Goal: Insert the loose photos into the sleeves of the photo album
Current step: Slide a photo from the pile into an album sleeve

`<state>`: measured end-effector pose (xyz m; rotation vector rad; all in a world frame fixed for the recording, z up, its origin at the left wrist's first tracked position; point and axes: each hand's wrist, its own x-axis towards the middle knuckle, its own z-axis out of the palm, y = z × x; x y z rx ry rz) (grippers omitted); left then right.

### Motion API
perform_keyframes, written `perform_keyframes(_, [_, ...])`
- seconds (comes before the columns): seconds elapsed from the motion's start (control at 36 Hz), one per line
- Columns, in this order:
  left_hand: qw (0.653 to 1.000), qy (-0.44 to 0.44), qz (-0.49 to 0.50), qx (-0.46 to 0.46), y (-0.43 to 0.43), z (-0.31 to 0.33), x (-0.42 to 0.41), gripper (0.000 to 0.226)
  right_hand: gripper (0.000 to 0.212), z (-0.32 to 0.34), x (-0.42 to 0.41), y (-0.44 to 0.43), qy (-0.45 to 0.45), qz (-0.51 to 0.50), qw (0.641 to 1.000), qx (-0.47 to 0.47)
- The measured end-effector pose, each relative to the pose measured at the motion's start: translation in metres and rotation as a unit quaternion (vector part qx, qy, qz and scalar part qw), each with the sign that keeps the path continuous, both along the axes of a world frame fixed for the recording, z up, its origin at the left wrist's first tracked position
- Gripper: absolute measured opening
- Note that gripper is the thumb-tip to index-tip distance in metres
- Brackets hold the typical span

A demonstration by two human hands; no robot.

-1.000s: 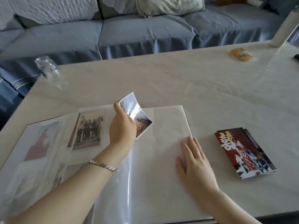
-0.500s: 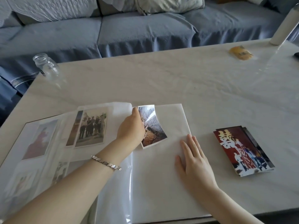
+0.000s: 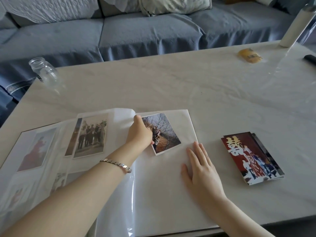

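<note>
The photo album [image 3: 164, 194] lies open on the table in front of me. My left hand [image 3: 139, 134] grips the left edge of a loose photo [image 3: 164, 132] of bare trees, which lies tilted on the blank white right page near its top. My right hand [image 3: 200, 170] rests flat with straight fingers on the right page's outer edge. A stack of loose photos [image 3: 251, 154], a red one on top, sits on the table right of the album. The left pages hold sleeved photos, among them a group photo [image 3: 90, 134].
A clear glass jar [image 3: 44, 71] stands at the table's far left corner. A yellow packet [image 3: 249, 55], a white roll [image 3: 297, 28] and a dark object [image 3: 310, 59] sit at the far right. A blue sofa [image 3: 145, 29] runs behind the table [image 3: 171, 82].
My left hand has brought the tree photo down from the air onto the top of the right page. The right hand has stayed flat on the page.
</note>
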<state>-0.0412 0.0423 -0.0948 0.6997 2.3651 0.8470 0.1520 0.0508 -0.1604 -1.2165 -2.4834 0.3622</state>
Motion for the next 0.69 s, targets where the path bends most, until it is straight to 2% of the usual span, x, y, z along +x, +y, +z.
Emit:
perform_keyframes(0.22, [0.999, -0.018, -0.014, 0.027, 0.002, -0.002, -0.005, 0.04, 0.052, 0.0, 0.0, 0.0, 0.005, 0.001, 1.0, -0.008])
perform_keyframes(0.39, [0.995, -0.077, 0.017, 0.064, 0.022, -0.006, 0.006, 0.035, 0.051, 0.003, -0.001, 0.0, 0.005, 0.0, 1.0, -0.008])
perform_keyframes(0.56, [0.992, -0.098, 0.018, 0.072, 0.029, -0.005, 0.017, 0.03, 0.051, 0.004, 0.0, 0.0, 0.005, -0.002, 1.0, -0.015])
perform_keyframes(0.69, [0.975, -0.185, 0.08, 0.09, 0.026, -0.008, 0.018, 0.024, 0.053, 0.004, 0.002, -0.001, 0.018, -0.003, 0.999, -0.027])
